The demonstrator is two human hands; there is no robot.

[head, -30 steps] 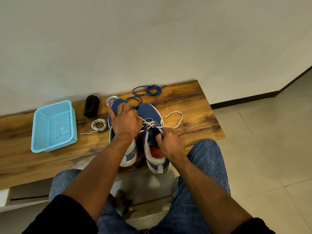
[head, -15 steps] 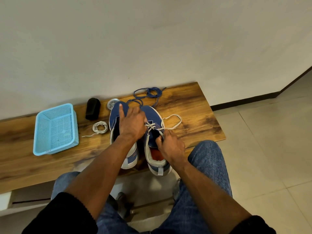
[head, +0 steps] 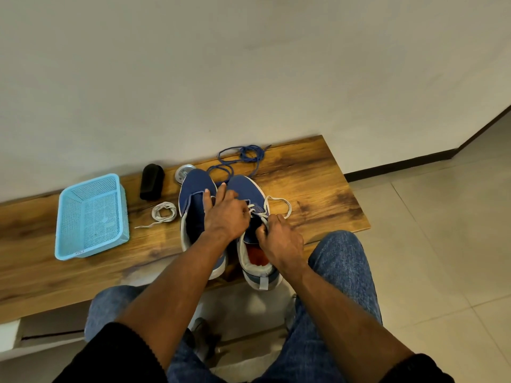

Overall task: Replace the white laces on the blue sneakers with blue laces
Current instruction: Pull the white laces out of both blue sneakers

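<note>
Right hand grip: fingers curled, pinching the white lace at the throat of the right sneaker; fingertips hidden behind the knuckles, exact pinch point hard to make out. Left hand grip: fingers mostly straight and spread, pressing across the front of both shoes, index tip on the left sneaker; whether its thumb side touches the lace, cannot tell

Sneakers: two, blue, side by side at the near edge of the counter, heels overhanging toward the person. Left one shows no lacing in its open part. Right one's eyelets mostly covered by both hands; a white loop trails out to its right

Blue laces: one tangled bunch, far side of the counter just behind the toes; number of strands not countable

Loose coiled white lace: one, left of the left sneaker

Also on the counter: one light blue basket at left, one black cylinder, one round metal tin partly hidden by the left toe

Knees in jeans near, cut off at frame bottom
</note>
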